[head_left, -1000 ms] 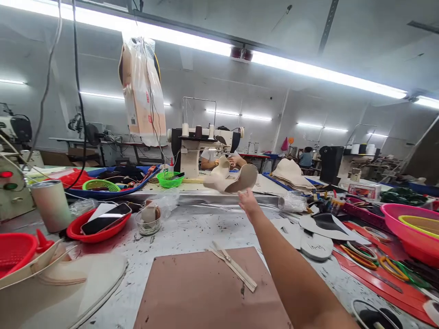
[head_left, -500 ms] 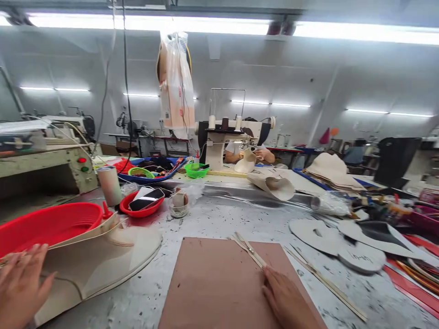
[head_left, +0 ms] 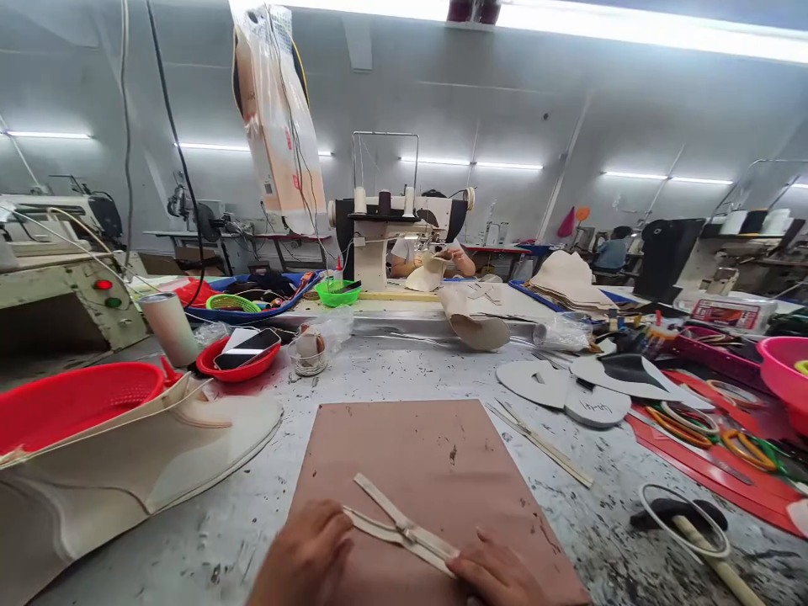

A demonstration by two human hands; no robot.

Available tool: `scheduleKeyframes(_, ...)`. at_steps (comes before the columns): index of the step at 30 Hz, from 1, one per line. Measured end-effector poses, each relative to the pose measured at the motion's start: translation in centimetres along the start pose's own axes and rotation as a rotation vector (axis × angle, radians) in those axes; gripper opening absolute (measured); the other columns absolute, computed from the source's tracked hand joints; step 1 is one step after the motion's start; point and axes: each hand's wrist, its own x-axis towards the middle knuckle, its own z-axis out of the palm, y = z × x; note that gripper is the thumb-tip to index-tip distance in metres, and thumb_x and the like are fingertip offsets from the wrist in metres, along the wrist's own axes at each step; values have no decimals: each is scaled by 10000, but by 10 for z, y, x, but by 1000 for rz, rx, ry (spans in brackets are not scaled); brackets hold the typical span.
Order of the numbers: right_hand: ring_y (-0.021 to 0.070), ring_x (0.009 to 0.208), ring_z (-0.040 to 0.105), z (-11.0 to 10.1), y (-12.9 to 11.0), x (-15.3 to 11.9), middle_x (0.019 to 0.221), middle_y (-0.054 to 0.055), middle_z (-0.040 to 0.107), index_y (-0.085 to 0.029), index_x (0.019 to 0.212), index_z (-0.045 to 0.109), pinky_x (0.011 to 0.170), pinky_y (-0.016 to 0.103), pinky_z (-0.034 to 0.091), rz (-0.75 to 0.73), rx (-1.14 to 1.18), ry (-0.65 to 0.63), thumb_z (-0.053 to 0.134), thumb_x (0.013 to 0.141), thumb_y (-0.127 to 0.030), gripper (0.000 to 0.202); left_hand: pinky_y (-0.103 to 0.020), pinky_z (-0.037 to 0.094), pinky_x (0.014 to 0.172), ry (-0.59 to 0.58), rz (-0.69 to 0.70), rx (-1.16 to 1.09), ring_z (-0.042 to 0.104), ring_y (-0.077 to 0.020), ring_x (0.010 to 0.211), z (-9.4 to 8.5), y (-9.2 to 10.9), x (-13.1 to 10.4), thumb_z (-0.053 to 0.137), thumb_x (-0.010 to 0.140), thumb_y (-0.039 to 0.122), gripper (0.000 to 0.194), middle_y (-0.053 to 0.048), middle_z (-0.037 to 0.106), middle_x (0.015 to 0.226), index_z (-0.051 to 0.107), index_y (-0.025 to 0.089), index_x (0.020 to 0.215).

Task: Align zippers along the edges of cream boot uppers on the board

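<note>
A cream zipper (head_left: 404, 532) lies slantwise over a brown board (head_left: 404, 438), its two tapes spread apart at the upper left and its slider near the middle. My left hand (head_left: 306, 551) is closed, with thumb and fingers pinching the end of one tape. At the zipper's other end, my right hand (head_left: 498, 574) has its fingertips closed on the joined tapes. Both hands are low over the board, partly cut off by the bottom edge. Another cream zipper (head_left: 546, 446) rests on the table just right of the board.
Stitched cream pieces (head_left: 119, 471) lean by a red basket (head_left: 76, 404) at left. White templates (head_left: 597, 404), scissors (head_left: 748, 446) and a hammer-like tool (head_left: 700, 539) lie at right. Opposite, a person's hands (head_left: 458, 257) work at a sewing machine (head_left: 372, 252).
My left hand has left the cream pieces and come over the board to the zipper. The zipper has been drawn nearer by my right hand. The view has turned right and down.
</note>
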Motion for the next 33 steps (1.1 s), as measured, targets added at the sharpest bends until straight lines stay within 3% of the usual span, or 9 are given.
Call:
scheduleKeyframes(1,170,873,648,-7,-6,1,972,-1,691,-296,1091,563,958,357,443,-13,0,-15,496,773,-136,362,-292,515,733,-129,17,-25,632,-184,825,10,27,11,414,808,162,194,-26,666,901,584,257,815)
scheduleKeyframes(3,168,887,639,-21,-16,6,979,6,683,-261,1070,560,964,365,437,-22,-9,-38,470,736,-89,386,-301,495,750,-277,-25,-49,621,-193,844,25,67,33,440,801,155,161,-32,660,894,576,230,841)
scheduleKeyframes(6,190,974,603,-35,-20,12,1026,30,666,-232,1078,550,978,390,416,-7,-61,-40,453,751,-98,366,-318,487,712,-323,-86,-54,631,-227,834,33,88,59,507,766,188,122,-58,673,886,569,192,872)
scheduleKeyframes(9,222,1063,552,-32,-18,11,1049,27,656,-233,1096,541,1009,435,366,36,-128,31,452,777,-117,350,-321,475,678,-348,-130,-62,642,-245,806,31,83,72,519,740,202,129,-79,686,859,579,173,851)
scheduleKeyframes(14,280,1063,533,-9,-23,9,1011,34,659,-236,1111,544,1021,519,262,97,-279,151,493,801,-176,320,-321,437,657,-395,-187,-80,633,-254,789,18,76,72,462,758,255,166,-101,690,822,601,169,784)
scheduleKeyframes(18,270,1036,541,0,-26,6,1016,43,651,-221,1112,548,1041,497,181,117,-345,273,500,809,-198,308,-311,390,662,-437,-248,-124,605,-235,777,9,56,69,370,791,247,247,-90,678,797,590,182,701)
scheduleKeyframes(22,219,983,567,1,-17,0,984,16,641,-276,1089,568,1033,433,229,105,-359,374,488,846,-268,256,-262,319,561,-503,-343,-227,530,-175,636,8,18,60,389,758,300,235,-15,579,629,488,194,573)
scheduleKeyframes(25,210,977,570,0,-11,-4,991,19,633,-289,1106,567,1003,420,285,66,-393,343,485,854,-285,265,-247,281,533,-515,-398,-322,453,-145,585,10,-1,50,376,745,344,246,26,463,570,406,199,549)
scheduleKeyframes(33,215,926,590,-4,-10,-5,951,23,657,-273,1091,596,952,415,320,-44,-532,343,454,861,-332,276,-240,286,485,-499,-457,-585,347,-113,508,8,-9,40,360,695,507,309,59,366,549,352,217,589)
